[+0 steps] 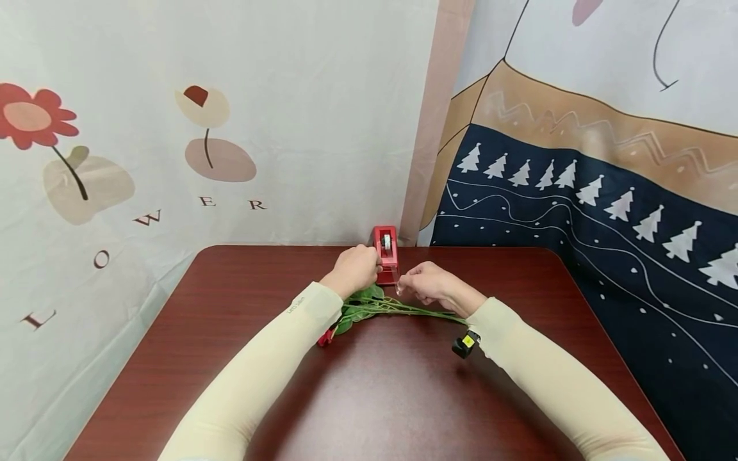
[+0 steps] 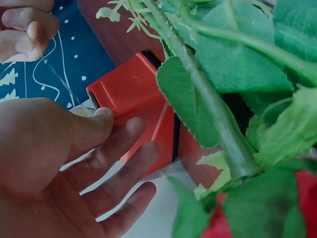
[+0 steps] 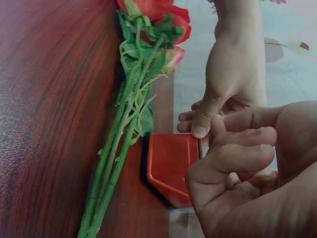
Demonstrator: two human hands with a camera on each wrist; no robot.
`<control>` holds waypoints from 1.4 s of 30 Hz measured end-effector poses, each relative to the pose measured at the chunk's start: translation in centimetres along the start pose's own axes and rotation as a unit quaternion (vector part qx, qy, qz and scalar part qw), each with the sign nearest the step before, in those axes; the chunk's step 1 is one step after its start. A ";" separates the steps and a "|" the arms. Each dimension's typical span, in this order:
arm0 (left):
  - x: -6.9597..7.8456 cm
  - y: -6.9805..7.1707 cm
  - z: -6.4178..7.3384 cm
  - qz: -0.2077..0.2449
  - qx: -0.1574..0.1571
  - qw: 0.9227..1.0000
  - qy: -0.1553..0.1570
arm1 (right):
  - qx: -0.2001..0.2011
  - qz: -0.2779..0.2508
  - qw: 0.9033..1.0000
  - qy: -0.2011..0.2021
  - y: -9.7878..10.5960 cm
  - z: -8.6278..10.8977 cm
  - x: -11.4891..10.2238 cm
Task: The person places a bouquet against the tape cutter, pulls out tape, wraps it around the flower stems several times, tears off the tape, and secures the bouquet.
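A red tape dispenser stands near the table's back edge. My left hand is at its serrated end; in the left wrist view the thumb lies at the cutter while the other visible fingers spread loosely. My right hand has its fingers curled and pinches the end of a thin strip of clear tape, which runs between the two hands to the left thumb. Artificial roses lie in front of the dispenser, their green stems side by side and a red bloom beneath my left wrist.
The dark red wooden table has its back edge close to a printed white curtain. A navy cloth with white trees hangs at the right. A small black object with a yellow patch sits by my right cuff.
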State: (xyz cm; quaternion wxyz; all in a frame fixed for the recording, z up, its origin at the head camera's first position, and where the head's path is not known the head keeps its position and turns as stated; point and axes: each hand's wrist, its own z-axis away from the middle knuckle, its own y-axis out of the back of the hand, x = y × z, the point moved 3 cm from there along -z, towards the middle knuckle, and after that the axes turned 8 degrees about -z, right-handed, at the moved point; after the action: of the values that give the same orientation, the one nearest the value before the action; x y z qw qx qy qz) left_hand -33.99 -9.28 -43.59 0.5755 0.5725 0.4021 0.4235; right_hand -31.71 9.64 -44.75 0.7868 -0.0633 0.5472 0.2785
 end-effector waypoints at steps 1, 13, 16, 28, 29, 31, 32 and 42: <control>0.0 -0.1 0.0 -0.005 0.001 1.000 -0.001 | -0.002 0.001 1.000 0.000 0.0 0.0 0.1; 0.9 -0.1 2.4 -0.054 0.072 0.996 -0.020 | 0.003 0.020 1.000 -0.012 -0.3 0.0 0.7; 1.3 0.1 3.2 -0.053 0.092 0.993 -0.045 | 0.001 0.017 1.000 -0.012 -0.2 0.1 0.7; 2.4 -1.9 5.4 -0.054 0.027 0.980 -0.192 | -0.004 0.004 1.000 -0.007 -0.4 -0.2 1.0; 2.4 -2.2 5.3 -0.063 0.024 0.979 -0.193 | -0.003 0.004 1.000 -0.009 -0.4 -0.3 1.1; 2.4 -2.7 5.3 -0.074 0.022 0.978 -0.195 | -0.002 0.005 1.000 -0.011 -0.5 -0.4 1.3; 2.3 -3.0 5.2 -0.079 0.022 0.977 -0.196 | -0.001 0.007 1.000 -0.011 -0.6 -0.4 1.4; 2.0 -4.0 4.5 -0.090 0.023 0.979 -0.180 | 0.032 0.059 0.998 0.001 -1.0 -0.7 2.1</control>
State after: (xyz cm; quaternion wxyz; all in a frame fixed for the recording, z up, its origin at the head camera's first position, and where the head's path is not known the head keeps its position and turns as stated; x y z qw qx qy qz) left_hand -28.98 -8.72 -47.40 0.6608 0.6139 0.3518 0.2504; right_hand -31.26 9.24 -47.14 0.7703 -0.0058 0.5592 0.3064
